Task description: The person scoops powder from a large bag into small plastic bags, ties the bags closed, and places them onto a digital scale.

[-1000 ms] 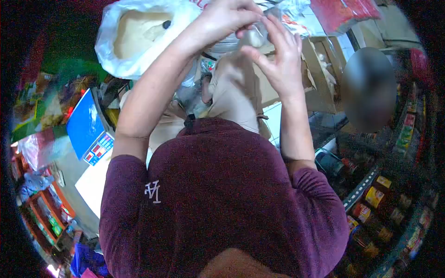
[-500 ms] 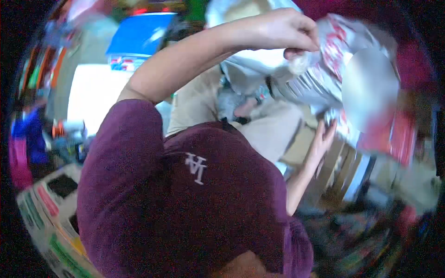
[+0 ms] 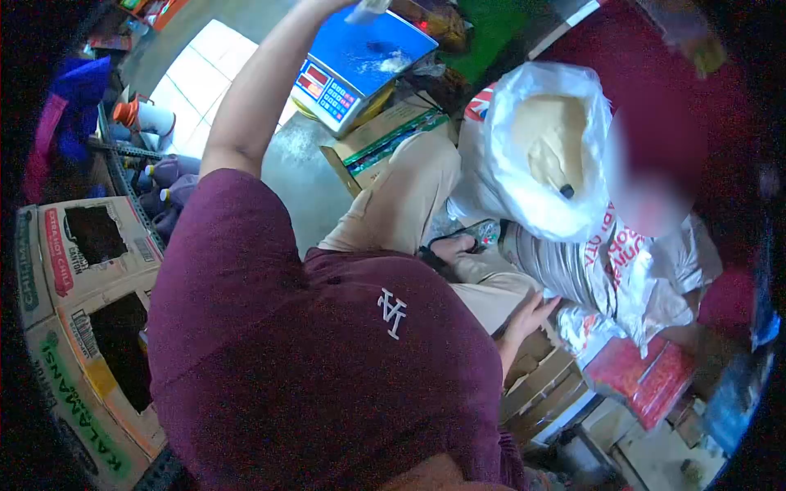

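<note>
At the top edge, my left hand [image 3: 344, 3] is mostly cut off, its fingers out of sight. A small clear plastic bag [image 3: 368, 10] hangs from it above the blue weighing scale [image 3: 368, 53], which has white powder on its top. My right hand [image 3: 530, 317] is beside my knee, fingers apart and holding nothing, near an open carton [image 3: 536, 360]. An open white plastic-lined sack [image 3: 499, 135] holds pale powder [image 3: 544, 123], with a dark-tipped object [image 3: 566, 191] lying in it.
A flat carton [image 3: 393, 135] lies below the scale. Cut cartons [image 3: 98, 307] stand at the left, near an orange-and-white jug [image 3: 147, 117] and purple bottles [image 3: 176, 176]. Printed sacks [image 3: 626, 262] and a red package [image 3: 643, 376] are at the right.
The view has turned toward the left. My left hand has moved away from my right hand to above the scale, carrying the small bag. My right hand has lowered beside my knee.
</note>
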`<state>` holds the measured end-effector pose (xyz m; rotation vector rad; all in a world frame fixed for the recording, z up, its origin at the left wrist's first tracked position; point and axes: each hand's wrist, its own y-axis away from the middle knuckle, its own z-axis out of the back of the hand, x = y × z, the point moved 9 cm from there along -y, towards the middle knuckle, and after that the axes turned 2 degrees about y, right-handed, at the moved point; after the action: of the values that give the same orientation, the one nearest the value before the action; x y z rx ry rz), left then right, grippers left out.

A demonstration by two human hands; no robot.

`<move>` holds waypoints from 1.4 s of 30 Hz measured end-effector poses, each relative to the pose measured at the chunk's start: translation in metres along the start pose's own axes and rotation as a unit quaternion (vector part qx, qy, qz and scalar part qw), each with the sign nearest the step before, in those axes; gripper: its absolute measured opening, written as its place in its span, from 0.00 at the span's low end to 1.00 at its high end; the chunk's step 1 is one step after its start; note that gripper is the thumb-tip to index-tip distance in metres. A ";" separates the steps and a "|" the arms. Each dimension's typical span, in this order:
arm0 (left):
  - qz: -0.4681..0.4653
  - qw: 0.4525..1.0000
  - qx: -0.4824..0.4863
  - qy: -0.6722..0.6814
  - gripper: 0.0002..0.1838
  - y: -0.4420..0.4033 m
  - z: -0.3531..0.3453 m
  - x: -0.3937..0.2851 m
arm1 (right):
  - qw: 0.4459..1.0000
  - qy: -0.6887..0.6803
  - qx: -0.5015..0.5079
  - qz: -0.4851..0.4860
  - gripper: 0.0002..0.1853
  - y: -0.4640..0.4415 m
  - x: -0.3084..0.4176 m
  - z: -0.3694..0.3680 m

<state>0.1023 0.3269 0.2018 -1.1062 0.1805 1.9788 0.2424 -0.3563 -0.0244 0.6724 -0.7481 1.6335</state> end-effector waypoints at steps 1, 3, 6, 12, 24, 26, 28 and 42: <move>0.015 0.999 -0.040 -0.020 0.07 0.003 0.002 0.019 | 1.000 0.025 0.014 -0.013 0.37 -0.001 0.000 -0.002; 0.013 0.989 -0.087 -0.120 0.07 0.006 -0.004 0.063 | 0.999 0.038 0.020 -0.002 0.38 -0.001 0.007 -0.003; -0.037 0.981 -0.122 -0.148 0.09 0.018 -0.030 0.118 | 0.996 0.085 0.006 -0.004 0.38 0.001 0.008 -0.001; 0.117 0.985 -0.068 -0.110 0.12 0.054 -0.100 0.176 | 0.994 0.111 0.004 -0.015 0.36 0.002 0.006 0.000; 0.135 0.980 -0.144 -0.021 0.27 0.097 -0.115 0.155 | 0.998 0.056 0.006 -0.027 0.35 0.008 0.003 0.004; 0.140 0.979 -0.144 -0.020 0.28 0.108 -0.112 0.139 | 0.997 0.065 0.011 -0.033 0.35 0.008 0.001 0.004; 0.144 0.979 -0.144 -0.018 0.30 0.114 -0.113 0.136 | 0.996 0.073 0.014 -0.040 0.36 0.008 -0.001 0.004; 0.188 0.959 -0.093 -0.191 0.36 0.108 -0.114 0.139 | 0.992 0.122 0.014 -0.027 0.35 0.005 -0.001 0.005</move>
<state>0.0611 0.2863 0.0004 -0.8216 -0.0049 2.5554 0.2381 -0.3619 -0.0227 0.4957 -0.5270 1.6433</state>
